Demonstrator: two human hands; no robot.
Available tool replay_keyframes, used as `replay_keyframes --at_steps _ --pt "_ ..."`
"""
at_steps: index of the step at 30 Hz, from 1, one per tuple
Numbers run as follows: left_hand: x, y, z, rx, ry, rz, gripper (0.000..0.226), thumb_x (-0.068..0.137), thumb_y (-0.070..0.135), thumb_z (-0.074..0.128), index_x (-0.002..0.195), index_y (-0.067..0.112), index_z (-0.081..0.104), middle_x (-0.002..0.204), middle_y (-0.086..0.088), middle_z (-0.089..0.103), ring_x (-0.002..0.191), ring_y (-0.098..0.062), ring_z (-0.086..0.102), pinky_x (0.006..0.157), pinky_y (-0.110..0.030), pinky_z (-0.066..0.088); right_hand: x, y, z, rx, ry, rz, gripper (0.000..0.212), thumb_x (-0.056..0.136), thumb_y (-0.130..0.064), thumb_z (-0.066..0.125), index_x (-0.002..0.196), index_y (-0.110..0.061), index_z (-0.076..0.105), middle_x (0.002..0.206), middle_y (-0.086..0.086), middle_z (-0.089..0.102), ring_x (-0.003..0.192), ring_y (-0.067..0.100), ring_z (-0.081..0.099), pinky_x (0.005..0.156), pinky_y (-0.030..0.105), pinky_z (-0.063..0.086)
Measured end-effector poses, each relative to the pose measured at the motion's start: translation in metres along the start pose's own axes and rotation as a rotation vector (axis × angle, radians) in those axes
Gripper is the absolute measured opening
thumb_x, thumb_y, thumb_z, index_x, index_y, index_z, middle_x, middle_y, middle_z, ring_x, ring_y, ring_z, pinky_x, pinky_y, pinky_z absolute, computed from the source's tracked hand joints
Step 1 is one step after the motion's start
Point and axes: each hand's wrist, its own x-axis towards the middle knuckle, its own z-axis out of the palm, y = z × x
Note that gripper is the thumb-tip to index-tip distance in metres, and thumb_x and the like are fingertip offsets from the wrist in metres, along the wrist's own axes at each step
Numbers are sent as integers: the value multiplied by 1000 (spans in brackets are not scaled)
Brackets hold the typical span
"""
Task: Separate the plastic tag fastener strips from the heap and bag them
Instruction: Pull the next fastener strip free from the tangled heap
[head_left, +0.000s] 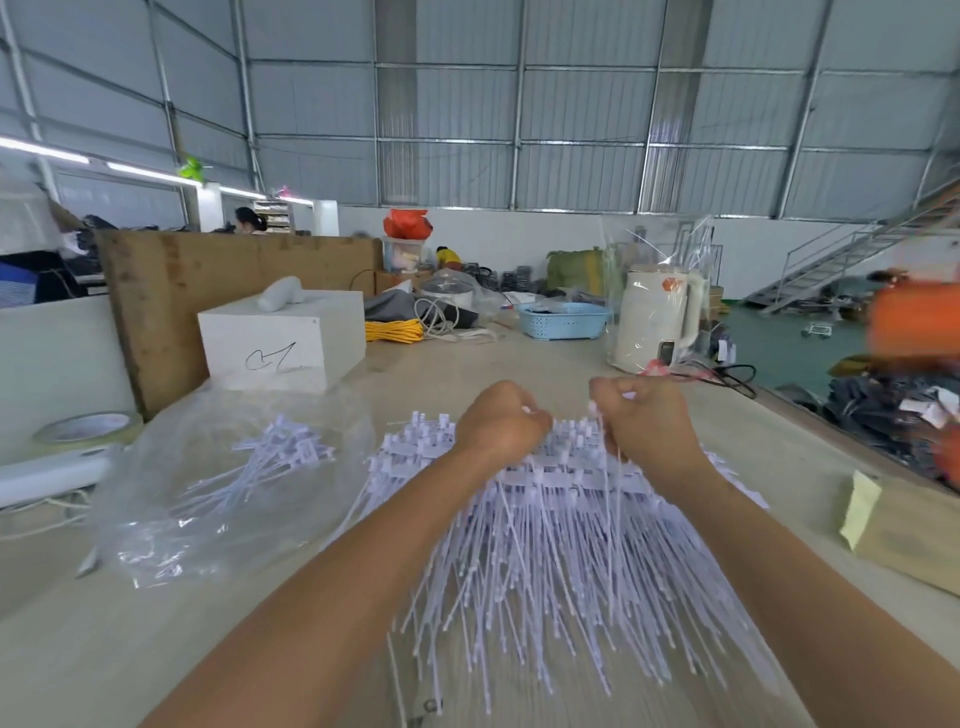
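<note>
Lying across the middle of the table (156, 649), the heap of white fastener strips (561, 545) fanned toward the camera. Over its far edge the left hand (501, 421) and right hand (647, 421) were both curled tight, each pinching strips from the heap, and a few strands hung from the right one. Left of the heap sat a clear plastic bag (223, 483) with some strips already inside. Farther back stood a white box (283, 340), a blue basket (563, 320) and a white kettle (657, 317).

Bright, even daylight with soft shadows — wide-angle bending at the edges, motion blur at right and bottom.
</note>
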Motion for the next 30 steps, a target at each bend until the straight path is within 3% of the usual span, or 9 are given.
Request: replay_keyframes --at_steps 3,5,8,11,15,17,22,26,30 --pt "0 -7 -8 -143 -66 71 32 93 23 57 61 15 59 57 3 54 41 0 48 47 -11 37 8 -6 -17 328 68 229 33 89 -11 56 57 -13 47 38 -1 44 29 9 40 34 15 31" --pt "1 -3 -11 -171 -124 64 33 95 22 53 65 11 64 55 3 57 35 1 43 40 -11 33 10 -6 -24 401 64 328 26 91 -13 54 66 -13 49 44 0 48 34 11 44 35 16 36" --pt "5 9 -13 -213 -203 -24 41 96 30 43 72 8 68 57 1 61 56 -9 49 49 -18 36 8 -6 -23 449 -11 416 19 92 -13 55 73 -12 54 63 5 52 48 15 51 41 18 48" --pt "4 14 -11 -194 -248 -12 54 98 46 24 89 19 69 90 -4 63 83 -13 52 68 -28 35 0 -8 -12 447 -129 422 14 90 -13 59 76 -12 59 63 7 54 42 12 53 40 16 46" --pt "1 16 -7 -168 -242 16 68 93 62 15 125 18 56 135 -3 48 117 -20 45 90 -35 30 -5 -5 4 365 -202 236 24 91 -19 61 69 -11 63 54 9 55 41 15 48 39 20 35" --pt "-1 19 -9 -163 -240 14 70 93 63 14 136 17 47 143 -7 41 125 -24 41 94 -37 30 -5 -3 8 297 -227 141 33 93 -26 59 63 -13 62 49 6 55 46 19 45 44 24 33" --pt "-5 23 -13 -212 -281 31 52 96 57 15 92 23 54 118 -9 51 105 -18 45 88 -35 28 -8 4 13 213 -348 88 42 92 -39 56 68 -5 56 65 14 55 50 17 44 43 21 33" --pt "-1 23 -11 -364 -280 -59 58 95 58 21 123 15 47 111 -7 52 108 -20 48 99 -42 34 -6 4 10 249 -338 109 34 89 -17 64 58 -7 53 59 10 48 44 14 42 38 18 33" --pt "-1 18 -13 -433 -270 -140 40 96 47 32 94 16 56 82 -8 59 74 -18 52 65 -29 40 -3 6 4 292 -199 107 37 87 -11 67 56 -5 48 49 6 41 39 15 37 38 18 31"
